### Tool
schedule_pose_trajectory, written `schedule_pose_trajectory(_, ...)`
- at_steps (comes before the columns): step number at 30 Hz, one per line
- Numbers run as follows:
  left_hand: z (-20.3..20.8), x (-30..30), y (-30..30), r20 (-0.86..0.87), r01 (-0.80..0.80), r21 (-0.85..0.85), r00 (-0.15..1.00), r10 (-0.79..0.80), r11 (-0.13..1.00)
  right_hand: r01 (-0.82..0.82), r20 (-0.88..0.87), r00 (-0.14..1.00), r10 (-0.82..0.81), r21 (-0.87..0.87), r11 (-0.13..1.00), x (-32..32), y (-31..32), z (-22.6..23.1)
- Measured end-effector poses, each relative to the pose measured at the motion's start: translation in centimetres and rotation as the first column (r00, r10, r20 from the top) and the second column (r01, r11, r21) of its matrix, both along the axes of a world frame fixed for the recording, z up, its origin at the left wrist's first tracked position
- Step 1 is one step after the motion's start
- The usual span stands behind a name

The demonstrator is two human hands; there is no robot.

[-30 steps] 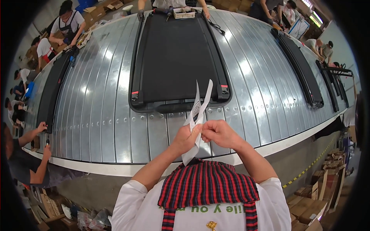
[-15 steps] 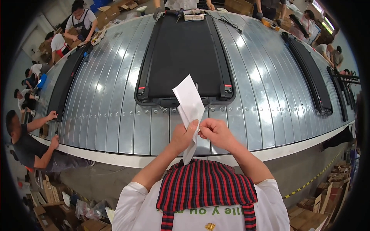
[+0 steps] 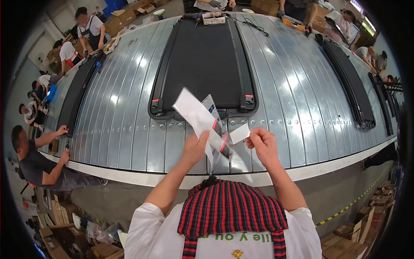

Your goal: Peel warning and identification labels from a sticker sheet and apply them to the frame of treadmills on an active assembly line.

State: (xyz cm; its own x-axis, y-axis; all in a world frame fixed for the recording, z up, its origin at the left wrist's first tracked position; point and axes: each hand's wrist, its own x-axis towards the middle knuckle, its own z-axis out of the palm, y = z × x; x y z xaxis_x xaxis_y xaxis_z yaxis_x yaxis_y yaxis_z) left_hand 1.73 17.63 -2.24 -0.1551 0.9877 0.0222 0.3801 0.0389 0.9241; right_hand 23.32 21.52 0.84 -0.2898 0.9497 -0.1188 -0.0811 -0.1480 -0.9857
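My left hand (image 3: 195, 150) is closed on several sheets above the table's near edge. The top one is a long white sheet (image 3: 193, 111); beside it, clear sheets (image 3: 223, 140) with dark and red patches fan out. My right hand (image 3: 264, 146) pinches a small white label-like piece (image 3: 239, 134) by its right end, just apart from the sheets. Beyond both hands lies a flat black treadmill (image 3: 200, 64), with a black frame and red marks at its near corners. The sheets partly cover its near end.
The long table has a ribbed metal top (image 3: 284, 129). More black machines lie along the left (image 3: 76, 90) and right (image 3: 345, 82). A parts box (image 3: 214, 18) and black cable (image 3: 254, 26) are at the far side. Several co-workers stand around; one person (image 3: 41, 151) works near left.
My hands have moved apart. The right now holds a small white piece away from the sheets. The sheets have tilted left and fanned out, showing the clear ones with dark and red patches.
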Motion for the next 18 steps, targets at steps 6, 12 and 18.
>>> schedule_pose_trajectory(6, 0.2, 3.6, 1.1, 0.271, 0.135, -0.09, 0.957, -0.106, 0.987, -0.437, 0.574, 0.814, -0.089, 0.705, 0.558, -3.0, -2.8, 2.6)
schedule_pose_trajectory(12, 0.1, 3.0, 1.2, 0.352, 0.197, -0.135, 0.926, -0.139, 0.971, -0.435, 0.526, 0.848, -0.074, 0.768, 0.47, -0.9, 0.5, 4.6)
schedule_pose_trajectory(18, -0.3, 2.4, 1.7, 0.047, 0.298, -0.066, 0.954, -0.295, 0.952, -0.61, 0.661, 0.742, -0.111, 0.735, 0.297, -2.5, 1.7, 4.1)
